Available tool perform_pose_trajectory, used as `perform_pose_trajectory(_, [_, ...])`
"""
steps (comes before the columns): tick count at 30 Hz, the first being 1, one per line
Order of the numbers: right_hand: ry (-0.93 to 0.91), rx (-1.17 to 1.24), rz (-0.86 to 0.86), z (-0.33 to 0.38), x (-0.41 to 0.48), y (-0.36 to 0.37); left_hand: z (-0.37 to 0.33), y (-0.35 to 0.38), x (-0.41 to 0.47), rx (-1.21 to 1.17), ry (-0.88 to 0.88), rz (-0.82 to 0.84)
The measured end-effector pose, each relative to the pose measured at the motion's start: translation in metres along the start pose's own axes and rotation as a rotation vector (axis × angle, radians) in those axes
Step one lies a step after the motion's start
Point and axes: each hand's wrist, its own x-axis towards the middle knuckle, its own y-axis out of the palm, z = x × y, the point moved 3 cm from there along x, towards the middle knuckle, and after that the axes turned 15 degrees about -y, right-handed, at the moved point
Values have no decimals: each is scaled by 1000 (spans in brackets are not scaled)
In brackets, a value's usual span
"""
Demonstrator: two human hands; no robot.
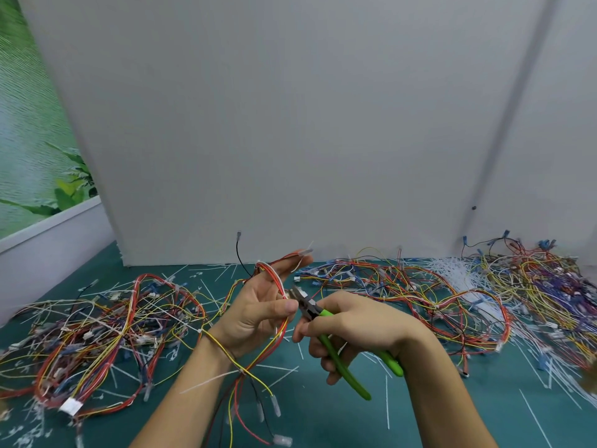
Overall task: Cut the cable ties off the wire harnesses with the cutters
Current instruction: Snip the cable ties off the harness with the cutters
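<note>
1. Green cutters (pixel 342 373) sit in my right hand (pixel 352 324). My fingers are curled round both handles so I can squeeze without shifting my grip.
2. My left hand (pixel 261 312) holds the harness (pixel 284 331). The thumb pins its red and white wires against my fingers, and the forefinger stretches up behind them, which keeps this stretch taut and steady for the blades.
3. The cutters' dark nose points up at those wires, just beside my thumb tip. I cannot tell whether a tie lies between the blades or how far apart they stand.
4. Lower down, the harness loops round my left wrist, which I judge takes its weight. A tie (pixel 240 370) with a long white tail binds it there, not yet cut.
5. Both hands hover above the mat (pixel 323 425), so the wires hang free of the clutter.
6. Cut ties (pixel 387 402) litter the mat around me.
7. Piles (pixel 97 324) of tangled harnesses lie to my left and right, near enough to reach. I cannot tell which are finished.
</note>
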Motion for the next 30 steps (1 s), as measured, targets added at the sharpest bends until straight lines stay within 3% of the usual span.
perform_pose_trajectory(6, [25, -17, 35, -1, 0, 3, 1, 1, -1, 32, -55, -86])
perform_pose_trajectory(18, [4, -32, -18, -7, 6, 3, -1, 2, -2, 15, -63, -56])
perform_pose_trajectory(30, [7, -59, -211, -13, 13, -3, 1, -2, 1, 130, -48, -149])
